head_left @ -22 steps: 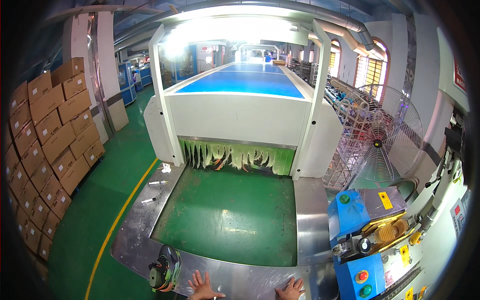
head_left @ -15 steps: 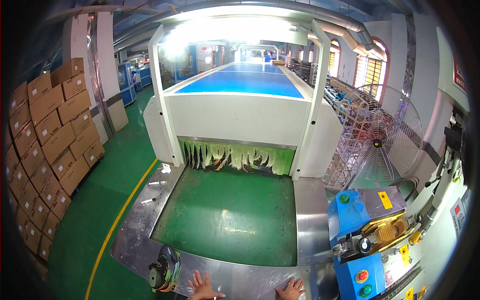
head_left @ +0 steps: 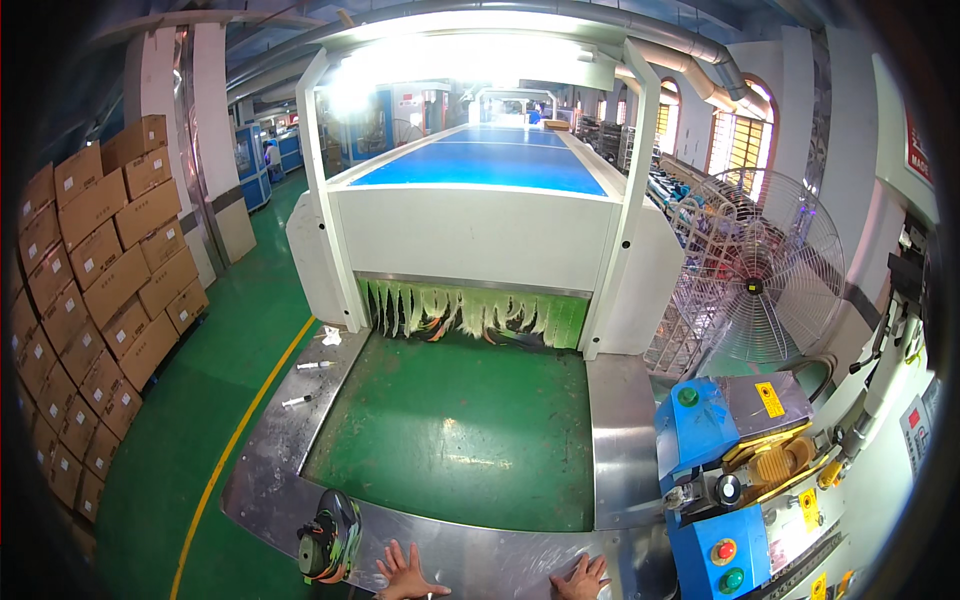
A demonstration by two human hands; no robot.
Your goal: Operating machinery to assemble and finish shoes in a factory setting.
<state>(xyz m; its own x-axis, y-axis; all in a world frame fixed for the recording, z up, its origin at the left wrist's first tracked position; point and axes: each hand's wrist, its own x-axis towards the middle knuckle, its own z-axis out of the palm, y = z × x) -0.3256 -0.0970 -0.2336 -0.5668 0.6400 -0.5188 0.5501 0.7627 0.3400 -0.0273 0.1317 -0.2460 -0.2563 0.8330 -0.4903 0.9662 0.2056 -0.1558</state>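
Both my hands rest on the bare metal ledge (head_left: pixel 490 549) at the near end of a conveyor. My left hand (head_left: pixel 407 575) lies with its fingers spread and nothing in it. To its left stands a dark shoe (head_left: pixel 331 538) with green and orange markings, apart from my fingers. My right hand (head_left: pixel 580 578) is flat on the metal too, fingers apart and holding nothing. Beyond the ledge the green belt (head_left: pixel 450 430) runs under a ragged fringe curtain (head_left: pixel 470 310). Dark and orange shoes (head_left: pixel 432 329) show partly behind the strips.
Syringes (head_left: pixel 298 401) and a crumpled white scrap (head_left: pixel 330 336) lie on the left metal edge. A blue machine with push buttons (head_left: pixel 725 552) stands close at my right, a large fan (head_left: pixel 755 287) behind it. Stacked cartons (head_left: pixel 115 280) line the left side.
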